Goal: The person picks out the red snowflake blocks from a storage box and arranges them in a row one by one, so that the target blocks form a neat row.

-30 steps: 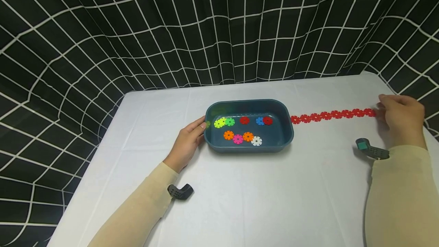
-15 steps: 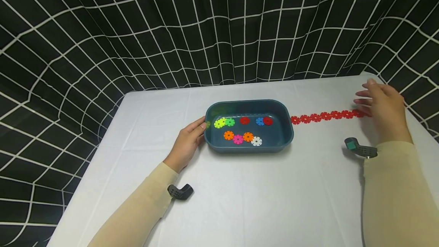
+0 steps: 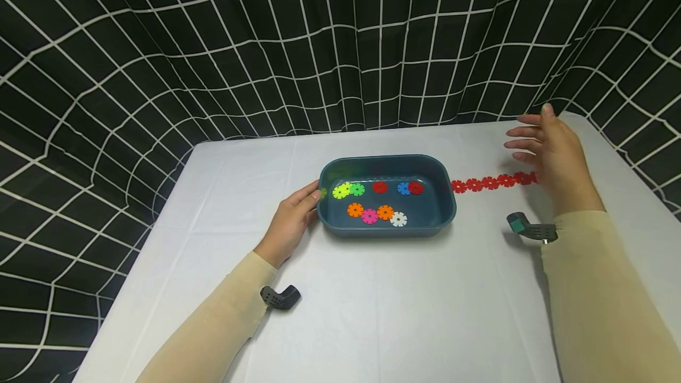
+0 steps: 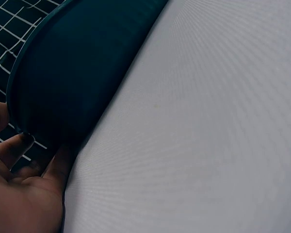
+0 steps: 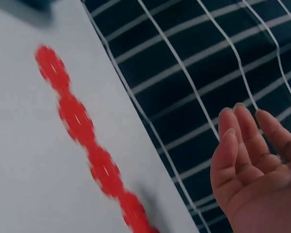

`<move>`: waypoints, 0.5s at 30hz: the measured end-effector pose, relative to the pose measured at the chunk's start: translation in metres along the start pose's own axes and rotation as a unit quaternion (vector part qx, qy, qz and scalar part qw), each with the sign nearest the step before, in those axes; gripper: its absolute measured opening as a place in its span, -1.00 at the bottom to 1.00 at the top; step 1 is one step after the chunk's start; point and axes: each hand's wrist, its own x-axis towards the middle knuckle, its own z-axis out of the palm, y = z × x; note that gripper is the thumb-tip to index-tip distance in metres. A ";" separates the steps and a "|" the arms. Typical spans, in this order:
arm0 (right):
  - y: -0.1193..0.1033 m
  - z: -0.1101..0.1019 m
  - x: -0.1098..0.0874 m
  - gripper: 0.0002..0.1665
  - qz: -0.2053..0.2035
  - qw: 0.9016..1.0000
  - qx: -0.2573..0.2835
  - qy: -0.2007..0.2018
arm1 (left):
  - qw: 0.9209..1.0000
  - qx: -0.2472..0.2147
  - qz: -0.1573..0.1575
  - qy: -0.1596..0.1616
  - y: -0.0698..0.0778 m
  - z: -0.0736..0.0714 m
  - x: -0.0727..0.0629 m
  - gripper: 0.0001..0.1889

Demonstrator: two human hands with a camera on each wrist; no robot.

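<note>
A dark blue-green plastic tub (image 3: 386,231) stands mid-table, holding flower-shaped plastic discs. My left hand (image 3: 289,217) holds its left end, thumb at the rim and fingers against the outside wall. The left wrist view shows those fingers beside the tub's dark side (image 4: 82,63). A row of red notched discs (image 3: 490,182), linked edge to edge, runs rightward from near the tub. My right hand (image 3: 558,152) hovers over the row's right part with fingers spread and nothing in them, hiding that end. The right wrist view has several red discs (image 5: 77,119) left of the hand.
Inside the tub lie yellow-green discs (image 3: 339,191), a green disc (image 3: 357,190), orange discs (image 3: 355,210), a pink disc (image 3: 369,216), a blue disc (image 3: 403,188), red discs (image 3: 380,187) and a white disc (image 3: 398,219). A black gridded curtain (image 3: 298,46) surrounds the white table (image 3: 415,300).
My right hand has left the red row's right end and moved left and farther back, its fingers spreading. The left hand and the tub have stayed put.
</note>
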 end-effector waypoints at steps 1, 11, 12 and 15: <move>-0.001 0.005 0.000 -0.26 -0.001 1.000 -0.002 -0.008 | 1.000 0.000 0.000 0.001 0.000 0.000 0.000 -0.44; -0.010 0.048 -0.008 -0.26 -0.035 0.997 0.018 -0.070 | 1.000 0.002 0.003 0.001 -0.001 0.000 0.000 -0.44; -0.012 0.052 -0.009 -0.26 -0.039 0.996 0.024 -0.075 | 1.000 0.003 0.003 0.001 -0.001 0.000 0.000 -0.44; -0.017 0.066 -0.013 -0.26 -0.053 0.994 0.036 -0.090 | 1.000 0.008 0.005 0.002 -0.001 -0.001 0.000 -0.44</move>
